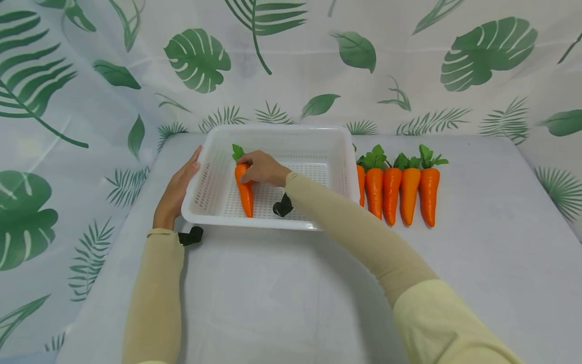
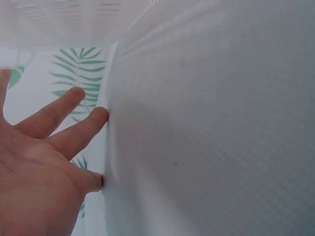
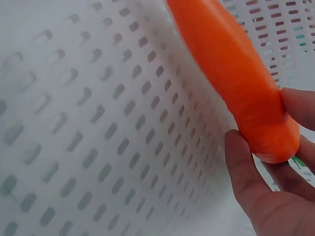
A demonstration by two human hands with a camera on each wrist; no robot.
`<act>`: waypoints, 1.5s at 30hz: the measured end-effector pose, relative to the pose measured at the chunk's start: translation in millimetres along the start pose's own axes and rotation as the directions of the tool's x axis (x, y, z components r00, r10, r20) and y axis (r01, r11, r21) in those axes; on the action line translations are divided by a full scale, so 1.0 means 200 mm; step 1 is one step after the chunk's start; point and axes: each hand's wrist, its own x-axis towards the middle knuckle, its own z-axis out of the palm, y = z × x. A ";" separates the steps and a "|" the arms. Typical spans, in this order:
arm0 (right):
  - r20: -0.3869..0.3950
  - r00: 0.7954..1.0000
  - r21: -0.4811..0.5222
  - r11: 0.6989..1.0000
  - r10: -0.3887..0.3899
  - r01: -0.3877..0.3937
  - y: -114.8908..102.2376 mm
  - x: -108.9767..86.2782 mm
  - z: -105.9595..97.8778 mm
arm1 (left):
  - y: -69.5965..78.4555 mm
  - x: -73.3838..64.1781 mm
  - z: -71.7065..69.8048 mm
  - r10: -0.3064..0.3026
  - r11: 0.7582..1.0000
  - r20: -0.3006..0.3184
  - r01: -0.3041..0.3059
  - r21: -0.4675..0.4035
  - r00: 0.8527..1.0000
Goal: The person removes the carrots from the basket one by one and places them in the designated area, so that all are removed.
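My right hand [image 1: 263, 168] reaches into a white plastic basket [image 1: 254, 221] and grips an orange carrot [image 1: 244, 194] near its leafy top. In the right wrist view the thumb and fingers close round the carrot's [image 3: 236, 73] thick end, over the perforated basket floor [image 3: 123, 142]. My left hand [image 1: 177, 189] rests against the outside of the basket's left wall, fingers straight along its rim. From the left wrist view, that hand [image 2: 44, 162] shows its fingers spread beside the basket [image 2: 59, 29].
Right of the basket several carrots [image 1: 409, 194] with green leaves stand in a row on the white-covered table [image 1: 273, 288], tips toward me. The basket's right edge partly hides the nearest one. A leaf-patterned cloth [image 1: 291, 60] hangs behind the table and at the left.
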 end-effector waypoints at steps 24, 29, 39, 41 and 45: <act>-0.009 1.000 0.234 0.972 -0.007 0.009 0.00 -0.17 -0.17 | 0.01 -0.01 0.04 -0.003 1.000 0.003 0.003 -0.025 1.000; -0.021 1.000 0.264 0.964 -0.016 0.021 0.00 -0.22 -0.23 | 0.02 -0.01 0.03 0.000 0.999 0.007 0.001 -0.050 1.000; -0.068 0.997 0.304 0.951 -0.037 0.056 -0.03 -0.32 -0.33 | 0.02 -0.02 0.03 -0.014 0.999 0.002 0.014 -0.034 1.000; -0.075 0.996 0.311 0.948 -0.047 0.068 -0.02 -0.34 -0.36 | 0.03 -0.02 0.02 -0.017 1.000 -0.002 0.017 -0.019 1.000; -0.090 0.994 0.303 0.949 -0.058 0.083 -0.02 -0.38 -0.40 | 0.04 -0.02 0.02 -0.017 1.000 -0.010 0.017 0.001 1.000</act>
